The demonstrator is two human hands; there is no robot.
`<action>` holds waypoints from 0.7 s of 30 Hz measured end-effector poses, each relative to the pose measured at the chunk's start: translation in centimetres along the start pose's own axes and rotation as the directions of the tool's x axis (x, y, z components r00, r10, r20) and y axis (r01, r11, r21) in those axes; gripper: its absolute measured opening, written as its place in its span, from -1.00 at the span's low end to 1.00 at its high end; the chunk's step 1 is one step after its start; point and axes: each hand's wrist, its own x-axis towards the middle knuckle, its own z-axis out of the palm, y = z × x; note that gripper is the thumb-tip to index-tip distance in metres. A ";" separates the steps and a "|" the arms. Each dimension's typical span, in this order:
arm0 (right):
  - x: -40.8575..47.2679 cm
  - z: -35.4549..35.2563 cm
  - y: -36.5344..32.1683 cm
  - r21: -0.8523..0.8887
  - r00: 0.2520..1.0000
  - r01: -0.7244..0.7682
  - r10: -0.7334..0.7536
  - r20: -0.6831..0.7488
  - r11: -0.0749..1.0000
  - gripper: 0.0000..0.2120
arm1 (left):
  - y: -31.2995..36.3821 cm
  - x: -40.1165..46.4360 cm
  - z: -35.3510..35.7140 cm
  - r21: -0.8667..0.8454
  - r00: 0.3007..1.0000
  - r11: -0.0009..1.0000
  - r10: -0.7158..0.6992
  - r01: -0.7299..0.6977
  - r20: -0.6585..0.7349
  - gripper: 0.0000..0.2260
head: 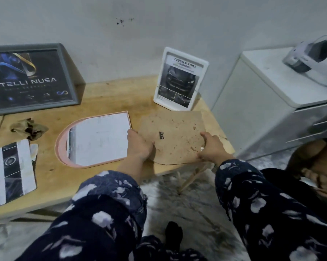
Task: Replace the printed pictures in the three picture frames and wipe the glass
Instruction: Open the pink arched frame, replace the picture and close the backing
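A pink arch-shaped picture frame [60, 147] lies face down on the wooden table [110, 95], with a white sheet of paper [100, 136] inside it. To its right lies the brown backing board [176, 129], stained, with a small black hanger clip. My left hand [139, 146] grips the board's left edge. My right hand [211, 147] grips its right edge near the table's corner. A grey frame [68, 72] with a dark poster leans on the wall at the back left. A white frame [202, 72] with a car print stands at the back right.
A crumpled brown cloth [30, 129] lies left of the pink frame. A loose printed picture [10, 172] lies at the table's near left edge. A white cabinet [262, 102] with a device on top stands right of the table. A grey furry rug [187, 204] covers the floor.
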 end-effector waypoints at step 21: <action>0.6 -0.7 1.2 -0.425 0.998 0.055 -0.058 0.007 0.903 -0.54 | 0.8 -1.0 3.3 0.717 0.969 0.656 0.105 -0.236 0.223 -0.57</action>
